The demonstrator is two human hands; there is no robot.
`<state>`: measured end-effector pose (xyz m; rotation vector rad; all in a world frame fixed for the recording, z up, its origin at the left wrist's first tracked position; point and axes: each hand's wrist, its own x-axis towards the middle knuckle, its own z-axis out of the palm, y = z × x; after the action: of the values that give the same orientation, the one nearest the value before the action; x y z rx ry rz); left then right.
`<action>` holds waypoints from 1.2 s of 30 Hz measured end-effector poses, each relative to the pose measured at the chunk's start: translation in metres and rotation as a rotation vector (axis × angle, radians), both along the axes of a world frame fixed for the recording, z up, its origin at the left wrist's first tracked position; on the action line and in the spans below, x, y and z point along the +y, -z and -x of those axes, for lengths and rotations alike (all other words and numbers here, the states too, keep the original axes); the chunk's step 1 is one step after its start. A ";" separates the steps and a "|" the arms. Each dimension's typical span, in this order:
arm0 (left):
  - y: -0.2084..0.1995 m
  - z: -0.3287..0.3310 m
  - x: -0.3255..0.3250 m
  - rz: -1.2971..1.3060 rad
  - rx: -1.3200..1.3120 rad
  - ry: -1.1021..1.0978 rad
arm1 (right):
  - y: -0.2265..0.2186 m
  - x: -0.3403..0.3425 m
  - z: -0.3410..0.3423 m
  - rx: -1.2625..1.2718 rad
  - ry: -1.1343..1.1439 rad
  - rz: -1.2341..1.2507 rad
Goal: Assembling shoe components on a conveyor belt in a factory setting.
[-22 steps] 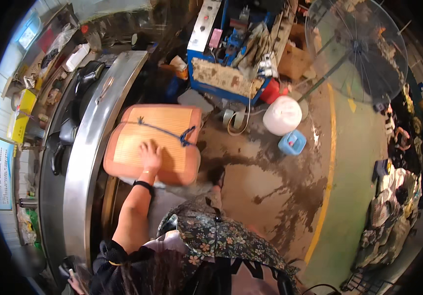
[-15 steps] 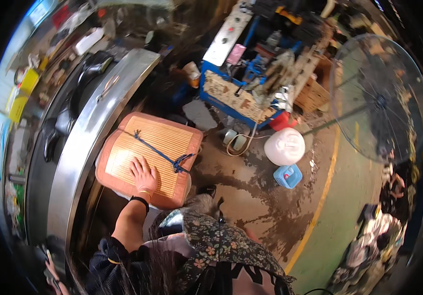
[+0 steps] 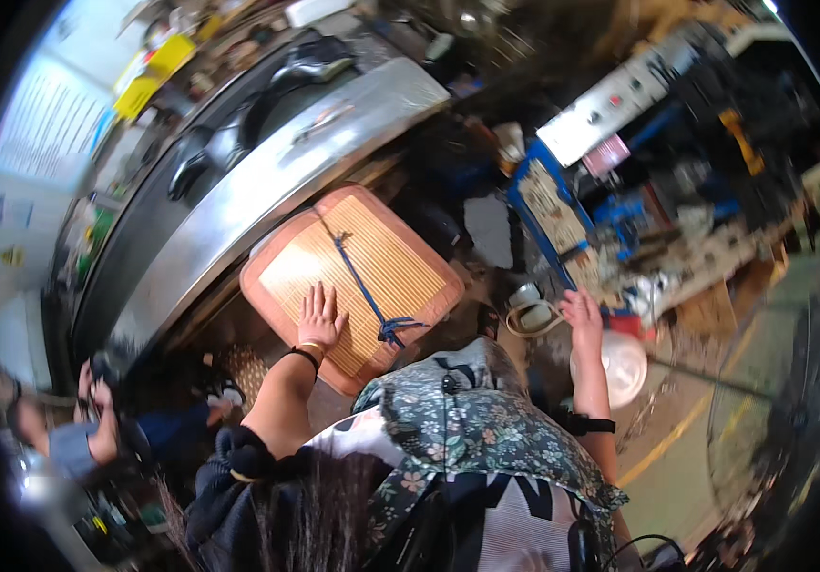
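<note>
"Where's the cushion (image 3: 393, 267)?"
"Beside the metal bench (image 3: 272, 173), under the left hand (image 3: 322, 321), which lies flat, fingers spread."
"How would it handle?"
"Probably light and soft; hold opposite edges, not the cord (image 3: 360, 281)."
"Right hand (image 3: 584, 319)?"
"Raised, fingers loose, near the white drum (image 3: 625, 370); contents can't be seen."

the cushion (image 3: 415, 276) has a ribbed, straw-like top with a light sheen. the cord (image 3: 360, 283) across it appears matt textile. the bench rail (image 3: 267, 172) is smooth, highly reflective metal. the shoe (image 3: 315, 62) looks glossy and leather-like; the apron (image 3: 467, 410) is matt, creased cloth.
</note>
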<state>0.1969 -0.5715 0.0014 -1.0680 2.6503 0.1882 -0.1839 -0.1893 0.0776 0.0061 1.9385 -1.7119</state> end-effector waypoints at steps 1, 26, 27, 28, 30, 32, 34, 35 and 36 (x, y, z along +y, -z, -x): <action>-0.007 0.010 0.003 -0.017 -0.074 -0.039 | 0.003 -0.004 0.024 -0.058 0.040 -0.021; -0.019 0.131 -0.021 -0.727 0.200 -0.587 | 0.059 -0.064 0.099 -0.493 0.163 0.239; -0.023 0.140 -0.041 -0.721 0.199 -0.564 | 0.050 -0.072 0.094 -0.524 0.269 0.172; -0.026 0.146 -0.058 -0.716 0.199 -0.551 | 0.030 -0.085 0.093 -0.557 0.365 0.099; -0.031 0.173 -0.091 -0.729 0.173 -0.488 | 0.031 -0.090 0.100 -0.592 0.407 0.053; -0.030 0.185 -0.117 -0.745 0.147 -0.441 | 0.022 -0.095 0.099 -0.779 0.630 0.144; -0.029 0.191 -0.146 -0.758 0.120 -0.391 | 0.041 -0.103 0.094 -0.463 0.655 -0.047; -0.027 0.193 -0.163 -0.762 0.106 -0.364 | 0.031 -0.110 0.095 -0.413 0.626 -0.108; -0.001 0.139 -0.204 -0.837 0.592 -0.649 | 0.012 -0.126 0.104 -0.404 0.519 -0.113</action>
<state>0.0579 -0.7754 0.0020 -1.6200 2.0728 1.7735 -0.2879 -0.3153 0.0655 0.8959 1.8114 -1.7268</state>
